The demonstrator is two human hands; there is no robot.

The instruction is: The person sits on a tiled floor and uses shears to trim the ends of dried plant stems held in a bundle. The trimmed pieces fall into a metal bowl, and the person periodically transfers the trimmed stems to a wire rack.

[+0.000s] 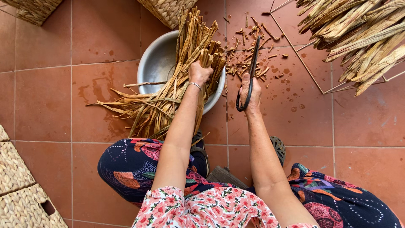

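Centrally, a bundle of dried reed strips (185, 80) sits gripped over a metal basin (157, 63) on the tiled floor (50, 84).

Left hand (200, 72) is closed tight around the bundle near its far end; the strips fan out loose toward the near left, across the basin rim and onto wet tile. Right hand (250, 90), just right of the bundle, is closed through the loop handle of dark scissors (250, 76), blades shut and pointing far. Cut reed scraps (249, 55) litter the floor beyond the scissors. Far right, a larger heap of reeds (358, 38) rests on a wire rack (312, 71). Woven baskets (23, 185) stand at near left and far left.
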